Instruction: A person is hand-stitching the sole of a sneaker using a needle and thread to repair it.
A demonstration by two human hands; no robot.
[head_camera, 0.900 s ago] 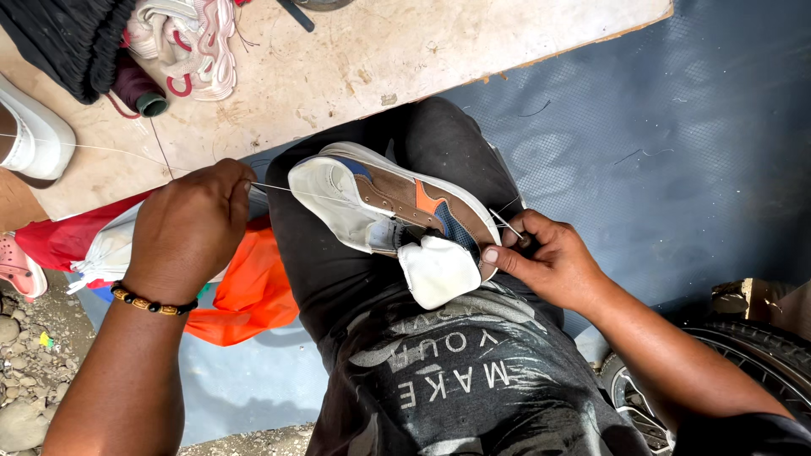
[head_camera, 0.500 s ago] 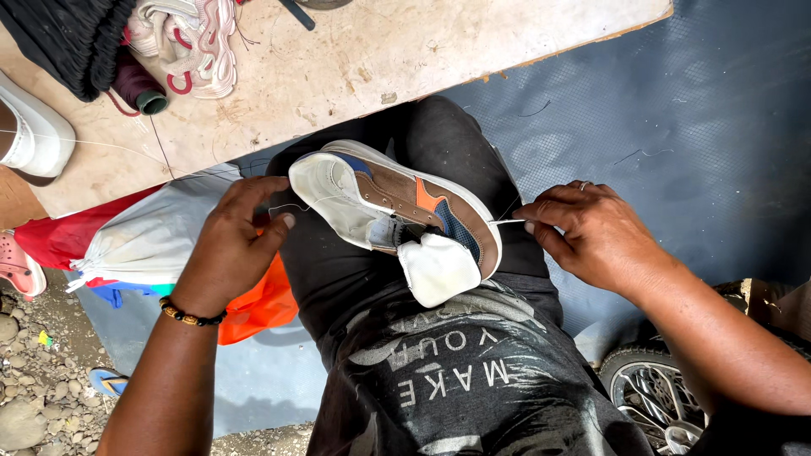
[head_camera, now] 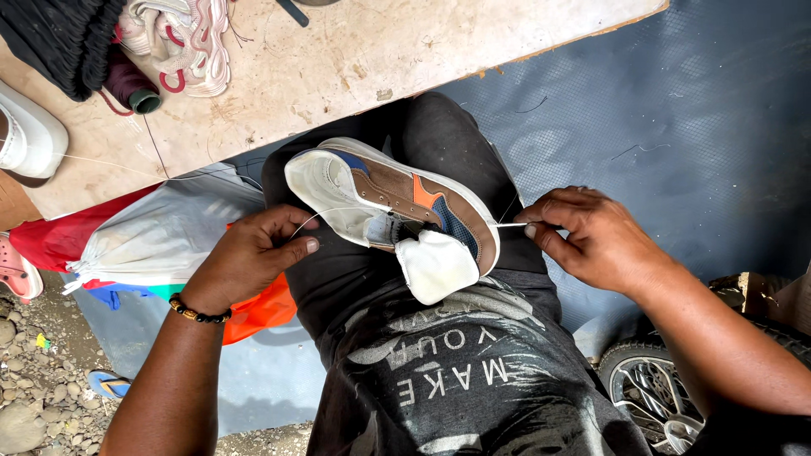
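Note:
A brown, white, orange and blue sneaker (head_camera: 397,203) lies on its side across my dark-trousered thigh (head_camera: 439,135), its white tongue (head_camera: 435,266) flopped toward me. My left hand (head_camera: 249,253), with a beaded bracelet, pinches a thin white thread (head_camera: 325,215) that runs from the shoe's toe side. My right hand (head_camera: 587,236) pinches the other end of the thread at the shoe's heel side, pulling it taut.
A wooden board (head_camera: 338,67) lies ahead, with a pink-and-white shoe (head_camera: 182,42), a dark thread spool (head_camera: 131,89), black fabric (head_camera: 59,34) and a white shoe (head_camera: 25,135) on it. Coloured bags (head_camera: 160,236) sit at left, a small wheel (head_camera: 650,397) at lower right, blue mat (head_camera: 676,110) beyond.
My left hand has dropped lower and closer to me, drawing thread out of the shoe. My right hand shifted outward to the right, holding the thread taut.

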